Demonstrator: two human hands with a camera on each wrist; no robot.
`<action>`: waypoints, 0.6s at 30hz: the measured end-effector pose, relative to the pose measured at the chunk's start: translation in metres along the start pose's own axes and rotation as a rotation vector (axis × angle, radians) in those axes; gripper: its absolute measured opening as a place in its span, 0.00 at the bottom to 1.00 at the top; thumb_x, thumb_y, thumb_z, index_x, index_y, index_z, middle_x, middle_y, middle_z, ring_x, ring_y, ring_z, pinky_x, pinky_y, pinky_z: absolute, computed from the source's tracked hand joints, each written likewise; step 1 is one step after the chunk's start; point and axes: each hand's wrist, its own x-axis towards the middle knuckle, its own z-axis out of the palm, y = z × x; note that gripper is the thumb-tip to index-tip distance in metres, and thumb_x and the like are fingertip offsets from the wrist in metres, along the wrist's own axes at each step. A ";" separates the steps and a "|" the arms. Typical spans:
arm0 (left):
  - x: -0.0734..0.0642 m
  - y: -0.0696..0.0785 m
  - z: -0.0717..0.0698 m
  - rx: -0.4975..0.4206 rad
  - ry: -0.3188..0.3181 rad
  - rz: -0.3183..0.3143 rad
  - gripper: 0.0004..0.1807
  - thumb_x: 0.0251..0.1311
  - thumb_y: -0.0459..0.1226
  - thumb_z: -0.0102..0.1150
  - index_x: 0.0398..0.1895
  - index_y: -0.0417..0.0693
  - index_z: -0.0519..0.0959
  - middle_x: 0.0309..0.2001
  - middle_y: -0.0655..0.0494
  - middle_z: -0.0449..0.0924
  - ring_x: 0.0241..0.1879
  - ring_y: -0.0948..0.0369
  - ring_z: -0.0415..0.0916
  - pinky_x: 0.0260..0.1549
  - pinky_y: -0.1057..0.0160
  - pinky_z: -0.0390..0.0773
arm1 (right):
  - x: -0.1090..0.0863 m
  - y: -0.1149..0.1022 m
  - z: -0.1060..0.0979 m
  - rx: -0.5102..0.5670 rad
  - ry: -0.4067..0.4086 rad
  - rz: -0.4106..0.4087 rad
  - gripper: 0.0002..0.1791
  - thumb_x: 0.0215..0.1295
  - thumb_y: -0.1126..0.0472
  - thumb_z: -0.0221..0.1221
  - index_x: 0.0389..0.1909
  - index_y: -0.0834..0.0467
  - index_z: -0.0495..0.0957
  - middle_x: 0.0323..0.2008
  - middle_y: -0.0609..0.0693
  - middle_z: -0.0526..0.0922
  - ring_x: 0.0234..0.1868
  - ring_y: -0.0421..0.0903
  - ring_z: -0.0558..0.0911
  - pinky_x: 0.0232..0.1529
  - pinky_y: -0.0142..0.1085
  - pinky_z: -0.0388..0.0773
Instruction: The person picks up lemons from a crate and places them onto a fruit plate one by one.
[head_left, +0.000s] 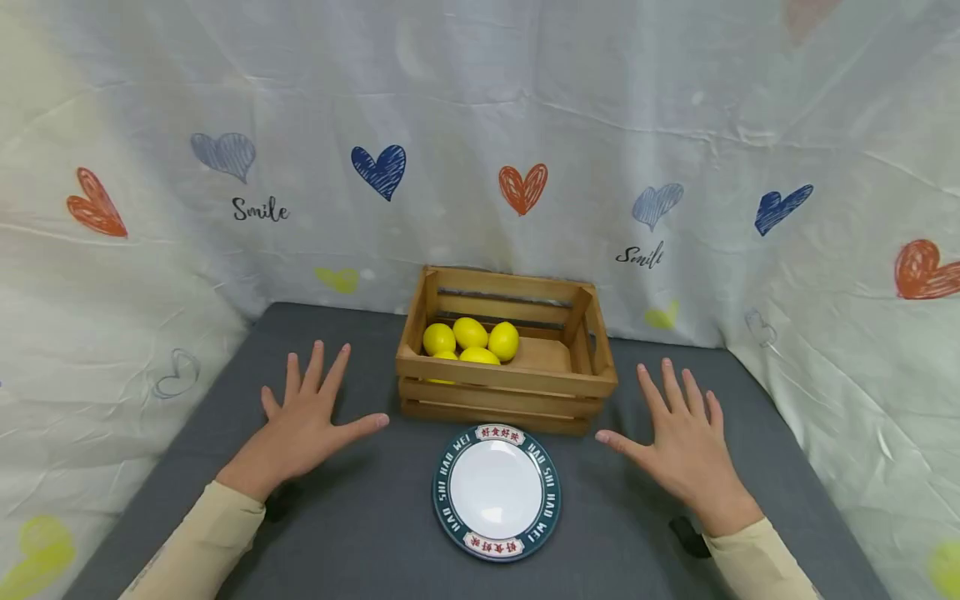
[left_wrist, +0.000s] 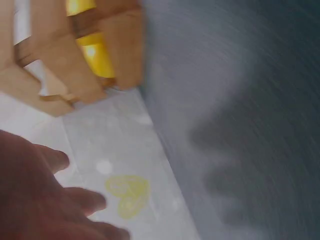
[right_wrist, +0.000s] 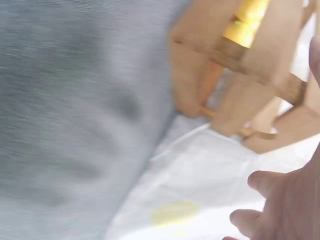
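Observation:
My left hand (head_left: 303, 429) is spread over the table to the left of a slatted wooden crate (head_left: 506, 383), fingers straight and holding nothing. On the other side, my right hand (head_left: 686, 454) is spread the same way, its thumb toward the crate. Several yellow lemons (head_left: 470, 332) lie in the crate's left half. A round plate (head_left: 497, 490) with a white middle and a dark green lettered rim sits in front of the crate, between the hands. Both wrist views show the crate's slats with yellow behind them, and the fingers of each hand apart from it.
The dark grey table (head_left: 360, 533) is bounded at the back and sides by a white cloth (head_left: 465, 75) printed with hearts and "Smile". The crate stands near the table's back edge.

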 end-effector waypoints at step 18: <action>0.061 0.060 0.022 -0.978 -0.262 -0.117 0.53 0.74 0.76 0.32 0.91 0.63 0.33 0.90 0.47 0.26 0.88 0.37 0.29 0.79 0.22 0.40 | 0.101 -0.087 -0.093 0.054 -0.105 -0.361 0.52 0.71 0.26 0.61 0.86 0.51 0.60 0.86 0.58 0.60 0.83 0.66 0.64 0.80 0.67 0.61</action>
